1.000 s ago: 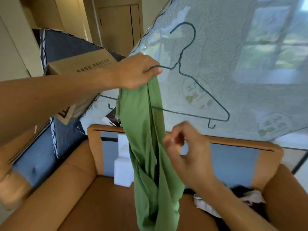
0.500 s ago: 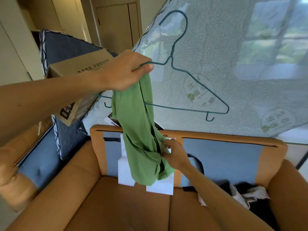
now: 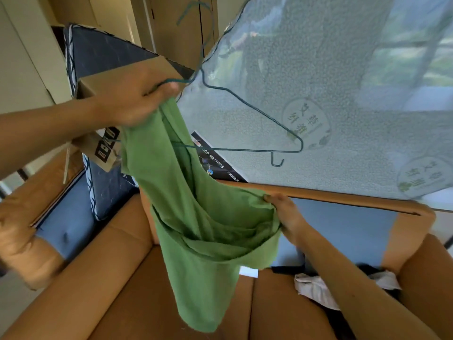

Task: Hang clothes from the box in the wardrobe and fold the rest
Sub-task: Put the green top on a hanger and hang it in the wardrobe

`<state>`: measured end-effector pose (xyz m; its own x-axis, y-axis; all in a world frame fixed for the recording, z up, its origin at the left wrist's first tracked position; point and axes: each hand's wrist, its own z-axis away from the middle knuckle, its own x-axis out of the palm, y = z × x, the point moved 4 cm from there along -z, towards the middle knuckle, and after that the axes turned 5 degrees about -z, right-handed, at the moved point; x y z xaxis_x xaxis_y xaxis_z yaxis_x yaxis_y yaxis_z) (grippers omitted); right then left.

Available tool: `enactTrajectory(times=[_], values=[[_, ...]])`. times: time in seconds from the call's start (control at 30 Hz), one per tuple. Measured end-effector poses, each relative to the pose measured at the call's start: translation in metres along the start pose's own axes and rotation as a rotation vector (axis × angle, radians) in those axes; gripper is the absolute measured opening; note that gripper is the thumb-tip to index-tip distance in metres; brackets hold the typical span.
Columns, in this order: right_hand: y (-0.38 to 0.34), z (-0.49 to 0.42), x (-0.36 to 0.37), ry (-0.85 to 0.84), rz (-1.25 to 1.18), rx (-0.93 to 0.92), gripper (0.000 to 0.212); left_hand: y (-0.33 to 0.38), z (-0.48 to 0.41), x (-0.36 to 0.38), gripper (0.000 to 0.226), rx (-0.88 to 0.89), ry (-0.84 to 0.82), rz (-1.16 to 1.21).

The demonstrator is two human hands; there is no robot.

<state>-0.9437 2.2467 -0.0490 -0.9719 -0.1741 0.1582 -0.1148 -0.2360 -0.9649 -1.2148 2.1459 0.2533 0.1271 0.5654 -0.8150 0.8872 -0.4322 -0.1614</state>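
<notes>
Wire hanger and green garment are bunched together in the left hand, which grips both high on the left, over the orange sofa. The right hand, lower and to the right, pinches the garment's edge and holds it out sideways. The rest of the cloth hangs toward the seat. White and dark clothes lie on the near right cushion.

Tan leather sofa, a crumpled white cloth and dark garments on its right seat.
</notes>
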Motion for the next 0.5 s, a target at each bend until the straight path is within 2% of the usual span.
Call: enactTrajectory(times=[0.07, 0.13, 0.2, 0.3, 0.33, 0.37, 0.4, 0.5], values=[[-0.033, 0.008, -0.019, -0.063, 0.153, -0.117, 0.036, -0.009, 0.017, 0.000, 0.027, 0.013, 0.025, 0.008], [-0.061, 0.009, -0.039, -0.093, 0.412, -0.213, 0.036, -0.023, 0.033, 0.002, 0.027, -0.006, 0.027, -0.004], [-0.084, 0.003, -0.060, 0.019, 0.774, -0.262, 0.030, -0.035, 0.048, 0.006, 0.033, -0.048, 0.008, -0.012], [-0.116, 0.008, -0.078, 0.242, 1.368, -0.183, 0.030, -0.032, 0.062, 0.010, 0.033, -0.075, 0.021, 0.006], [-0.124, 0.012, -0.080, 0.275, 1.487, -0.151, 0.029, -0.028, 0.064, 0.011, 0.031, -0.063, 0.032, 0.014], [-0.132, 0.016, -0.078, 0.246, 1.502, -0.108, 0.028, -0.022, 0.066, 0.013, 0.030, -0.050, 0.043, 0.026], [-0.139, 0.019, -0.075, 0.165, 1.405, -0.079, 0.026, -0.019, 0.068, 0.016, 0.030, -0.039, 0.053, 0.030], [-0.160, 0.034, -0.051, -0.087, 0.807, 0.004, 0.022, -0.015, 0.069, 0.031, 0.034, -0.042, 0.033, -0.009]])
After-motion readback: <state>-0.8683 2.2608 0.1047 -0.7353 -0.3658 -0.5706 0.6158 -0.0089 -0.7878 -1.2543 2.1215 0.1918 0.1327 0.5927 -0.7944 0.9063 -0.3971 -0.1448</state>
